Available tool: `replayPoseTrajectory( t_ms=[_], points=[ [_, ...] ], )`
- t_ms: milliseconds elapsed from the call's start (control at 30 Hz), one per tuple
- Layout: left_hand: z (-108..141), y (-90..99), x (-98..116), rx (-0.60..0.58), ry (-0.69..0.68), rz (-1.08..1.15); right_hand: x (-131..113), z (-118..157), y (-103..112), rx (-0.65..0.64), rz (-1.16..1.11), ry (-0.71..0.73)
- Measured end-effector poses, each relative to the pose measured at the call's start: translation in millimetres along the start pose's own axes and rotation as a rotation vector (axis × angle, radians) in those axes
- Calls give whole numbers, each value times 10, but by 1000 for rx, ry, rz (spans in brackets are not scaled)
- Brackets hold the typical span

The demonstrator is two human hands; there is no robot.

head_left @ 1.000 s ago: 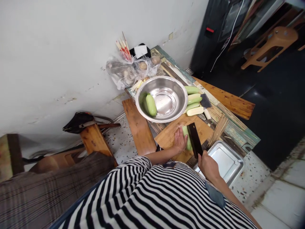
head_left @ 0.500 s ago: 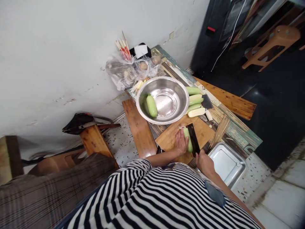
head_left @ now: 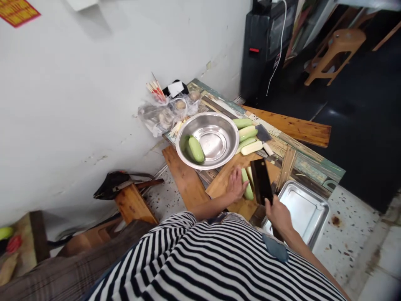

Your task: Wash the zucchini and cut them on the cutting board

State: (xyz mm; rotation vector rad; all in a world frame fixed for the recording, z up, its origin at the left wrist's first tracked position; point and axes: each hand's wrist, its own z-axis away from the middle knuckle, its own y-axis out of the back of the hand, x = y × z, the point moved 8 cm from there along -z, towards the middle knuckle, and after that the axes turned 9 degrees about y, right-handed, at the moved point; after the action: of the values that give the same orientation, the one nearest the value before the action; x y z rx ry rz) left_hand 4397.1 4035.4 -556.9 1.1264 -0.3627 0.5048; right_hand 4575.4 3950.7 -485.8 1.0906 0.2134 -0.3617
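Note:
My left hand (head_left: 237, 184) lies with its fingers against a green squash piece (head_left: 247, 184) on the wooden cutting board (head_left: 219, 182). Part of a second, paler piece shows beside it, next to the blade. My right hand (head_left: 278, 212) is closed round the handle of a dark cleaver (head_left: 262, 179), whose broad blade is right of the squash. Behind the board stands a steel bowl (head_left: 230, 155) with one whole green squash (head_left: 196, 149) in it. Several squash halves (head_left: 252, 148) lie to the right of the bowl.
A metal tray (head_left: 300, 213) sits at the right, by my right forearm. Thin sticks (head_left: 286, 167) lie beside the board. Plastic bags (head_left: 159, 117) are behind the bowl, near the wall. A second dark blade (head_left: 263, 133) lies past the squash halves.
The cleaver has moved right, off the squash, and its blade shows broader. The squash under my left hand now shows as two pieces. The whole view has shifted.

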Motion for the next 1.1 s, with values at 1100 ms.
replayPoseTrajectory(
  t_ms=[1100],
  points=[
    [-991, 133, 1093, -202, -415, -737, 1221, 872, -366, 212, -581, -378]
  ],
)
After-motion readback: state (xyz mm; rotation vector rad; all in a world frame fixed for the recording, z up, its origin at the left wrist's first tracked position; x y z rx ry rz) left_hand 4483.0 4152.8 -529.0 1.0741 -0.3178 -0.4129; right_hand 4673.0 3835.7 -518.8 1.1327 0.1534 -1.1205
